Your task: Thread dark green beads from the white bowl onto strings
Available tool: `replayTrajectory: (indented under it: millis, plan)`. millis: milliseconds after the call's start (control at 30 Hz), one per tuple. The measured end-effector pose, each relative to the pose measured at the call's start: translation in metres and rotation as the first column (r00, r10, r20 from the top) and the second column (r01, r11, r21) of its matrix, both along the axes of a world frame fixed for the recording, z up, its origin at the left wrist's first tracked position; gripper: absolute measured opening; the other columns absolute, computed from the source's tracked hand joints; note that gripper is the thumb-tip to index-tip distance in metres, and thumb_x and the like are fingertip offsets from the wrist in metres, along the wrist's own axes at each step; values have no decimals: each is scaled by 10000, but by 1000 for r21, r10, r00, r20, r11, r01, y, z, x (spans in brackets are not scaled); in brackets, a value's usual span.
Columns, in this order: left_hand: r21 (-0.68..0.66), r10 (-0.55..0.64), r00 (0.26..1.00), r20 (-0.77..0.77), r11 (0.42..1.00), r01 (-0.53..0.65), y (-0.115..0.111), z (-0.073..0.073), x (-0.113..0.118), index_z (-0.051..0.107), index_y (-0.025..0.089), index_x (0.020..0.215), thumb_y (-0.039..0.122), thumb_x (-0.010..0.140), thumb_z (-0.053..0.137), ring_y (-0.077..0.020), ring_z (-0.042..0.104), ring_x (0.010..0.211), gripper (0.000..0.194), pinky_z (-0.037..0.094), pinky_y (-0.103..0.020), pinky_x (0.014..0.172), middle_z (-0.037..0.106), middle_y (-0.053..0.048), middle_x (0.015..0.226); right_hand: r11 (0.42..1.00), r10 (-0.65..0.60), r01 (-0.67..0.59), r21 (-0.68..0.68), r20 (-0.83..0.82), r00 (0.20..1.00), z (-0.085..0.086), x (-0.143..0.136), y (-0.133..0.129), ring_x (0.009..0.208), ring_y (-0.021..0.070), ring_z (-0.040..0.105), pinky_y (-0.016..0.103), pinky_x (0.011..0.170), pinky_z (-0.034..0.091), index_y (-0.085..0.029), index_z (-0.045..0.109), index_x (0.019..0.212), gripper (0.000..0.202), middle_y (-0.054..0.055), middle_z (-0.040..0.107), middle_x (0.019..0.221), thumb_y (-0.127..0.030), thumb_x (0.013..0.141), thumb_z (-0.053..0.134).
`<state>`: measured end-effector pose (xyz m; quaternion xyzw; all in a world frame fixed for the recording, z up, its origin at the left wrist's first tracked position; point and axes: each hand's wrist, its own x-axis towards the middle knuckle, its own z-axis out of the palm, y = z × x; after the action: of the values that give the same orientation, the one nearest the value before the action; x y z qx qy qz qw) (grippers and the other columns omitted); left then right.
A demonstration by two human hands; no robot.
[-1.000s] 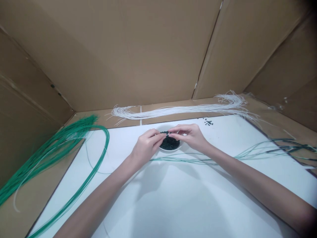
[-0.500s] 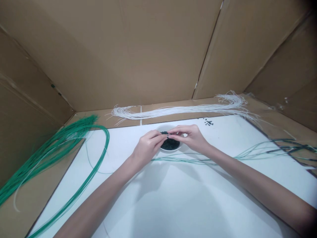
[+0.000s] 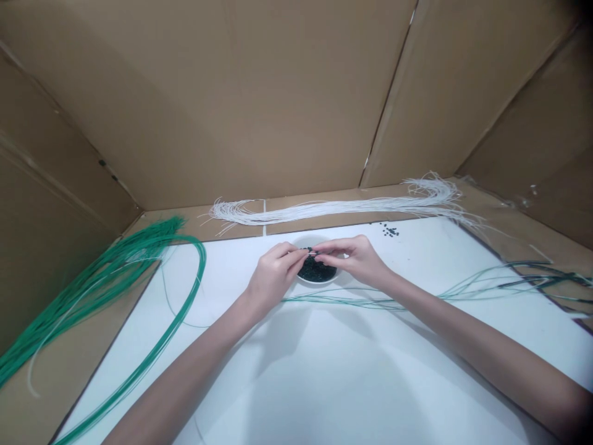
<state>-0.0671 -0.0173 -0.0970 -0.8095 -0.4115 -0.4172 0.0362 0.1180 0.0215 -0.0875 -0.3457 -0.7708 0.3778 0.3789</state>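
Note:
A white bowl [image 3: 311, 240] holds many small dark pieces [image 3: 316, 269], possibly beads. Over it, my left hand [image 3: 274, 272] pinches a thin white strand [image 3: 312, 254] between thumb and forefinger, its short end pointing right. My right hand [image 3: 359, 258] meets it from the right, thumb and fingers in a pinch at the strand's end. Whatever is between the right fingertips is too small to make out. Thin green strands [image 3: 338, 301] lie on the white board below both hands, passing under my right forearm.
A thick bundle of green strands [image 3: 134, 262] curves along the left side. White strands [image 3: 324, 209] lie along the back on cardboard [image 3: 259, 105], which walls the space. Loose dark pieces [image 3: 390, 231] sit on the white board [image 3: 333, 377]. Dark-covered strands [image 3: 532, 279] lie at right.
My fingertips have parted slightly, and more of the white strand shows between them. Both hands stay over the bowl. The view has shifted very slightly.

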Motion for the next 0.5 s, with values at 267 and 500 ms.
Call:
replayTrajectory:
  millis: [267,500]
  plan:
    - [49,-56,996,-66,997,59,-2,-3,2,628,144,878,156,816,472,-99,535,667,168,462,-196,617,597,-40,736,992,-2,-4,126,50,999,-1,-1,-1,661,144,642,236,640,532,-167,691,844,181,27,700,803,-199,702,583]
    - [-157,-31,988,152,986,56,-3,0,7,667,161,828,217,780,544,-71,493,574,143,413,-177,543,597,-18,697,996,-5,2,93,28,1000,-1,-1,-2,626,131,628,224,601,523,-163,688,842,186,31,698,790,-234,699,592]
